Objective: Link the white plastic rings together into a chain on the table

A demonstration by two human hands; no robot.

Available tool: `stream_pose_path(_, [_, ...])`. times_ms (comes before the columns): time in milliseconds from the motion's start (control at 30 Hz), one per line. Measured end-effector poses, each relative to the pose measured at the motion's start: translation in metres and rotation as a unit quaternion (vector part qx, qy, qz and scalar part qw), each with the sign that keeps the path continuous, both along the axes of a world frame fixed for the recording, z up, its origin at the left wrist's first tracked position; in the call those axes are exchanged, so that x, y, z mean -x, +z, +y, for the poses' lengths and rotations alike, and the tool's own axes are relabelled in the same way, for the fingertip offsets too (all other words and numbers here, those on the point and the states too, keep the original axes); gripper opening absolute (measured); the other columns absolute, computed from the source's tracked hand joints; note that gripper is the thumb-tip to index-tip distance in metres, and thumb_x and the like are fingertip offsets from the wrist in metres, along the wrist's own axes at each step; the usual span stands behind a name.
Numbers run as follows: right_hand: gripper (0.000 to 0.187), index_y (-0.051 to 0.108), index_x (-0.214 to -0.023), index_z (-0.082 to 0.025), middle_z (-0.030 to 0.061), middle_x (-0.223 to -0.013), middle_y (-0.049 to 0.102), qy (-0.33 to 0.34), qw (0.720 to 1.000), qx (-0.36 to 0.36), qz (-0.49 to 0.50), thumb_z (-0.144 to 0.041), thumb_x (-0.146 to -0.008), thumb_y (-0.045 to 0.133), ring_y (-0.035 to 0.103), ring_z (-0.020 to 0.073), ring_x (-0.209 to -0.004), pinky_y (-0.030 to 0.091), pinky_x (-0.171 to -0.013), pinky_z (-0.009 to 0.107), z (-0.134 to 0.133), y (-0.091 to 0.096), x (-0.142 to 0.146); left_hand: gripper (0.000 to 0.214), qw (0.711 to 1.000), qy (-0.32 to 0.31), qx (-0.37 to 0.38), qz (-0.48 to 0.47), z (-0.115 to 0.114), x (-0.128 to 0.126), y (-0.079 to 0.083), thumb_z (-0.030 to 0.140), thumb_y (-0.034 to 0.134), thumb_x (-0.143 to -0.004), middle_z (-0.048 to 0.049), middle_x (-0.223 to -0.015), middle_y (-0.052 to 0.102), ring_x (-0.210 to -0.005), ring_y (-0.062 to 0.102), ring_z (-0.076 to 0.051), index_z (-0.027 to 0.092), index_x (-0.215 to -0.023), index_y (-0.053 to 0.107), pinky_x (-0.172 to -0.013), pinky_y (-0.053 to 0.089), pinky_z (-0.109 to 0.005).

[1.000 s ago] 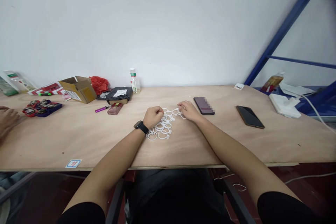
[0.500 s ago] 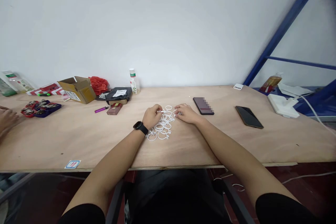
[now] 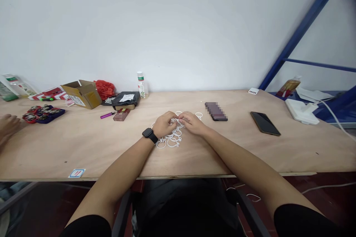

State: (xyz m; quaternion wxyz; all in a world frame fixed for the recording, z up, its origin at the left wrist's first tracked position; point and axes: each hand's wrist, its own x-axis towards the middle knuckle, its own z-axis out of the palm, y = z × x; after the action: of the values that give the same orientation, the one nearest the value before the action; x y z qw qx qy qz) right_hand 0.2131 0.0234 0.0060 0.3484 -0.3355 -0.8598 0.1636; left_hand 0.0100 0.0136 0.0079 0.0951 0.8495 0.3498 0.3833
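At the far left of the tabletop [image 3: 91, 140], we note a co-worker's hand [image 3: 9, 125] resting near the edge of view. Just beside it lie red and dark-blue trays [image 3: 43, 114] holding small items that we cannot identify. Next come an open cardboard box [image 3: 85, 94], a crumpled red bag [image 3: 105, 89] against it, and a numbered label [image 3: 77, 173] at the front edge. A purple stick-shaped item [image 3: 107, 115] lies near a small dark-red box [image 3: 121, 114]; behind these is a black-wrapped package [image 3: 126, 98], with a clear bottle [image 3: 141, 88] upright beside it.

At the centre, our left hand [image 3: 164, 124], with a black watch [image 3: 147, 132] at the wrist, is narrowed, its thumb and fingers pinching a white ring [image 3: 174, 119]. A pile of white rings [image 3: 169, 135] lies flat and overlapping under and in front of this hand. Our right hand [image 3: 192, 123] meets it fingertip to fingertip, likewise pinched on the white ring; the fingers hide the exact contact. A separate ring [image 3: 199, 113] lies just behind the right hand.

Further right, we locate a dark phone [image 3: 216, 111], a second phone [image 3: 265, 123] and a white plug-in unit [image 3: 297, 113].
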Motion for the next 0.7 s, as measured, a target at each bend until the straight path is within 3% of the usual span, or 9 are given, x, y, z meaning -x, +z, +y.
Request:
stream_pose_path(133, [0.02,0.063,-0.093,-0.02,0.0034,-0.087,0.065,-0.017,0.999,0.044,0.007,-0.031,-0.094,0.045,0.059,0.0175,-0.082,0.043,-0.076,0.028,-0.0085,0.0009,0.0058,0.016,1.0,0.017,0.009,0.007,-0.0012,0.0006,0.0017,0.022,0.058,-0.08,-0.0026,-0.082,0.067,-0.062,0.054,-0.012,0.018,-0.093,0.066,-0.064,0.044,-0.025])
stream_pose_path(367, [0.02,0.064,-0.091,-0.019,0.0027,-0.085,0.066,-0.008,0.998,0.059,0.008,-0.03,-0.093,0.047,0.059,0.0172,-0.08,0.042,-0.074,0.027,-0.0067,-0.0023,0.0052,0.014,1.0,0.02,0.018,0.009,-0.003,0.0001,0.0045,0.021,0.059,-0.075,-0.0006,-0.071,0.066,-0.059,0.054,-0.011,0.017,-0.086,0.068,-0.061,0.041,-0.023])
stream_pose_path(567, [0.014,0.064,-0.089,-0.019,0.0034,-0.086,0.067,0.002,0.999,0.042,0.011,-0.025,-0.092,0.052,0.06,0.0171,-0.081,0.042,-0.075,0.027,-0.0061,-0.0048,0.0096,0.011,0.998,0.058,0.003,-0.006,-0.0013,-0.0017,-0.001,0.017,0.06,-0.07,0.0019,-0.062,0.06,-0.056,0.053,-0.011,0.016,-0.079,0.066,-0.058,0.04,-0.023])
stream_pose_path(700, [0.01,0.063,-0.087,-0.019,0.0036,-0.086,0.067,0.008,1.0,0.018,-0.001,-0.022,-0.091,0.054,0.059,0.0173,-0.08,0.042,-0.074,0.028,-0.007,-0.0061,0.0114,0.007,0.999,0.036,-0.006,-0.02,0.0013,-0.0015,-0.0027,0.015,0.058,-0.069,0.0016,-0.061,0.058,-0.056,0.052,-0.011,0.016,-0.073,0.063,-0.058,0.039,-0.023])
